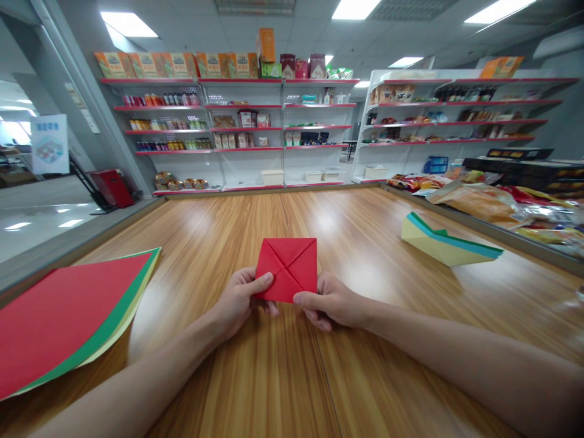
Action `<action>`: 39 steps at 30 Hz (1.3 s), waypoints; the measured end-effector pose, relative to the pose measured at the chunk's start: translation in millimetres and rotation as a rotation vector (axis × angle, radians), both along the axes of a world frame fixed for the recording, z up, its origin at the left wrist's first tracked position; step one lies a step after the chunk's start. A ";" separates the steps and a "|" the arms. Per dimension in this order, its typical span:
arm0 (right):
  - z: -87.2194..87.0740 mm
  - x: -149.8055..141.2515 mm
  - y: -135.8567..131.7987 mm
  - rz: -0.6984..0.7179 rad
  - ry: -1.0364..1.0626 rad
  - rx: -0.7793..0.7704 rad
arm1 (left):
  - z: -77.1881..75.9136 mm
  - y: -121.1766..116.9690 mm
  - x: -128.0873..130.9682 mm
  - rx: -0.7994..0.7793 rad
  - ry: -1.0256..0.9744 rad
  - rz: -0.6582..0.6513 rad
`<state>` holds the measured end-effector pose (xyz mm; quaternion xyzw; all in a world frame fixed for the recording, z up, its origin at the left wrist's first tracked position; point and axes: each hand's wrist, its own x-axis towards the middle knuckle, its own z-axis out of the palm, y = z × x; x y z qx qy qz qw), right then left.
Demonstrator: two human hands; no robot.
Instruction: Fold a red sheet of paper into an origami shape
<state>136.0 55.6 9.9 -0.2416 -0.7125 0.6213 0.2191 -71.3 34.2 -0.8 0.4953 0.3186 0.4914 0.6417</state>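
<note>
A folded red paper square (pixel 292 261) is held up just above the table, its creases crossing in an X on the face toward me. My left hand (pixel 244 295) grips its lower left corner, thumb on the front and fingers behind. At the lower right corner, my right hand (pixel 331 301) pinches it the same way, thumb in front. The fingers behind the paper are partly hidden. On the right of the table stands a folded paper boat (pixel 449 246) in yellow, blue and green.
Large red, green and pale yellow sheets (pixel 64 310) lie stacked at the left. The wooden table (pixel 219 225) has a raised edge. Packaged snacks (pixel 483 204) are heaped beyond its right side. Stocked shelves (pixel 246 149) line the back, and a red box (pixel 112 187) stands on the floor at left.
</note>
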 end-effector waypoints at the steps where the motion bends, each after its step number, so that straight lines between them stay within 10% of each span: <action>1: -1.0 0.0 0.0 -0.009 -0.005 -0.002 | 0.2 -0.3 0.1 -0.001 0.000 0.006; 10: -13.0 -0.7 9.0 -0.083 0.064 -0.192 | 4.8 -4.1 5.7 0.032 0.031 0.187; 31: -8.6 -3.3 3.9 -0.112 -0.012 0.063 | 4.2 -5.1 2.0 -0.029 -0.009 0.066; 39: -13.4 -4.5 7.2 -0.185 0.124 -0.164 | 4.6 -4.4 6.1 -0.033 -0.016 0.144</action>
